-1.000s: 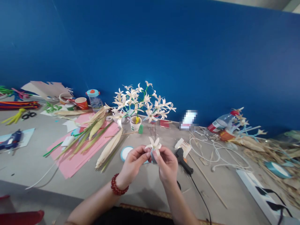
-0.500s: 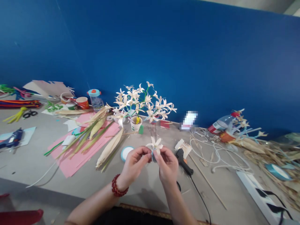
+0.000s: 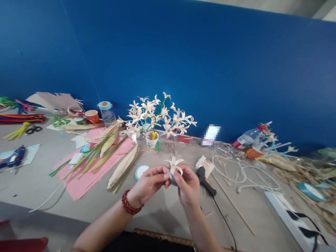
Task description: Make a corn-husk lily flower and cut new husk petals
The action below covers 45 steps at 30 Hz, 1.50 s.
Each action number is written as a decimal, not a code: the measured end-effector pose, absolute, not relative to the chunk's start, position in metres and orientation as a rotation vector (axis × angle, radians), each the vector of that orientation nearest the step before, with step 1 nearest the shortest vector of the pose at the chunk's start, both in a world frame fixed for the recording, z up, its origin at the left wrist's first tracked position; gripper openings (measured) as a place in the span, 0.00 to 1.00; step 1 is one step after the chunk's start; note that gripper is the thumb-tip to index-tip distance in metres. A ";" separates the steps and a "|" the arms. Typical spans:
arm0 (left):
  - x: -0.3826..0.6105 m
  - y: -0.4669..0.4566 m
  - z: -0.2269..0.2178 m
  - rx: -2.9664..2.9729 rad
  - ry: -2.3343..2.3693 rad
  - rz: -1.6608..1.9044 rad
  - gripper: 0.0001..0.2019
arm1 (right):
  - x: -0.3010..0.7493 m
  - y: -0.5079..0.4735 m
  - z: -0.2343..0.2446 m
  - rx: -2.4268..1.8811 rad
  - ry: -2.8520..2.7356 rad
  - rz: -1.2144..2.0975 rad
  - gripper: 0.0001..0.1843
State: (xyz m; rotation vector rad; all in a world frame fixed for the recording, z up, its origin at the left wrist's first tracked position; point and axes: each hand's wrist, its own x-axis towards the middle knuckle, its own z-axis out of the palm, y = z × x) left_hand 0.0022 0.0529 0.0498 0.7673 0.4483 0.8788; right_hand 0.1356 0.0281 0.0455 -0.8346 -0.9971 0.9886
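Fingers (image 3: pixel 160 177) of the left hand (image 3: pixel 147 185) are closed in a narrow pinch at the left side of the base of a white flower (image 3: pixel 174 164). The right hand (image 3: pixel 187 185) grips the same base from the right, its thumb pressed along the near side. The flower is thus held between both hands, above the near middle of the table (image 3: pixel 97 199).

Step in hand, as judged: securing or wrapping the flower's base. A light-blue patch shows at the grip; whether it is a strip of tape cannot be told. The next move calls for a firm right-hand hold while the left fingers turn or smooth the base, with light pressure to avoid creasing the petals.

Condition of the flower: petals narrow, pointed, creamy white, spread outward, the right-hand ones curling downward at the tips. The head faces up; the lower part is hidden by the fingers.

Surroundings: a blue-rimmed roll (image 3: pixel 142 172) lies just left of the hands. A black glue gun (image 3: pixel 206 182) lies just to the right, with a thin stick (image 3: pixel 233 203) beyond it. Farther left is a pale husk (image 3: pixel 122 168). On the far side, a white cup (image 3: pixel 151 142) stands beneath a spray of similar flowers (image 3: pixel 162 115).
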 end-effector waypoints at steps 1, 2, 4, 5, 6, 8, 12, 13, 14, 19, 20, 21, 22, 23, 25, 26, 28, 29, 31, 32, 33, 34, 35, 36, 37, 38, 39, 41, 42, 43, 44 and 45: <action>0.003 0.052 0.049 0.799 0.467 0.909 0.09 | 0.136 0.028 0.045 -0.845 -1.019 0.948 0.08; 0.003 0.051 0.048 0.841 0.491 0.948 0.09 | 0.137 0.029 0.045 -0.865 -1.044 0.889 0.07; 0.003 0.049 0.046 0.940 0.546 1.022 0.09 | 0.138 0.029 0.045 -0.922 -1.086 0.768 0.07; 0.003 0.048 0.045 0.992 0.576 1.048 0.09 | 0.139 0.029 0.045 -0.953 -1.097 0.729 0.07; 0.003 0.047 0.044 1.040 0.608 1.066 0.09 | 0.139 0.029 0.045 -0.982 -1.102 0.706 0.07; 0.003 0.046 0.043 1.119 0.664 1.088 0.09 | 0.139 0.028 0.045 -1.018 -1.107 0.686 0.08; 0.002 0.045 0.042 1.141 0.685 1.086 0.10 | 0.139 0.028 0.043 -1.007 -1.122 0.701 0.07; 0.002 0.045 0.042 1.129 0.678 1.084 0.10 | 0.139 0.028 0.042 -0.998 -1.119 0.718 0.06; 0.002 0.046 0.043 1.119 0.674 1.082 0.10 | 0.139 0.028 0.041 -0.990 -1.114 0.736 0.06; 0.001 0.046 0.045 1.099 0.659 1.081 0.10 | 0.140 0.029 0.039 -0.977 -1.103 0.776 0.05; 0.001 0.047 0.045 1.095 0.653 1.075 0.10 | 0.140 0.029 0.040 -0.975 -1.107 0.781 0.05; 0.000 0.047 0.044 1.085 0.643 1.069 0.10 | 0.140 0.029 0.041 -0.973 -1.106 0.789 0.05; 0.000 0.047 0.044 1.072 0.628 1.059 0.09 | 0.140 0.028 0.043 -0.971 -1.099 0.801 0.05; 0.000 0.048 0.043 1.050 0.607 1.048 0.09 | 0.140 0.028 0.044 -0.966 -1.087 0.816 0.05; -0.001 0.049 0.042 0.993 0.555 1.019 0.08 | 0.139 0.027 0.048 -0.944 -1.058 0.855 0.06; -0.001 0.049 0.042 0.962 0.529 1.003 0.07 | 0.138 0.027 0.049 -0.928 -1.044 0.878 0.06; -0.001 0.050 0.044 0.907 0.488 0.972 0.07 | 0.136 0.025 0.052 -0.891 -1.024 0.950 0.07; -0.001 0.050 0.045 0.881 0.473 0.960 0.07 | 0.135 0.025 0.052 -0.873 -1.011 0.993 0.07; -0.002 0.051 0.047 0.830 0.455 0.936 0.07 | 0.134 0.024 0.053 -0.845 -0.977 1.077 0.08; -0.002 0.051 0.048 0.807 0.449 0.923 0.07 | 0.134 0.023 0.052 -0.831 -0.959 1.106 0.08; -0.002 0.052 0.049 0.788 0.442 0.908 0.08 | 0.134 0.023 0.052 -0.818 -0.946 1.123 0.08; -0.002 0.052 0.050 0.775 0.435 0.891 0.08 | 0.134 0.024 0.052 -0.811 -0.940 1.127 0.09; -0.002 0.052 0.050 0.767 0.429 0.875 0.09 | 0.134 0.024 0.051 -0.810 -0.940 1.125 0.09; -0.001 0.051 0.049 0.768 0.424 0.866 0.09 | 0.134 0.024 0.051 -0.813 -0.944 1.119 0.09; -0.001 0.051 0.048 0.779 0.424 0.872 0.09 | 0.135 0.024 0.051 -0.820 -0.951 1.107 0.09; 0.000 0.050 0.047 0.807 0.434 0.894 0.09 | 0.135 0.025 0.050 -0.830 -0.961 1.083 0.09; 0.000 0.049 0.045 0.853 0.456 0.931 0.09 | 0.135 0.025 0.049 -0.844 -0.972 1.046 0.08; 0.001 0.047 0.042 1.000 0.530 1.040 0.07 | 0.136 0.024 0.048 -0.874 -1.002 0.945 0.07; 0.001 0.046 0.041 1.098 0.577 1.101 0.06 | 0.137 0.024 0.047 -0.889 -1.022 0.896 0.07; 0.001 0.045 0.041 1.205 0.626 1.161 0.05 | 0.138 0.024 0.046 -0.901 -1.041 0.857 0.06; 0.001 0.044 0.041 1.314 0.672 1.218 0.04 | 0.138 0.024 0.045 -0.912 -1.058 0.828 0.06; 0.002 0.044 0.042 1.411 0.713 1.274 0.03 | 0.138 0.024 0.044 -0.921 -1.073 0.808 0.06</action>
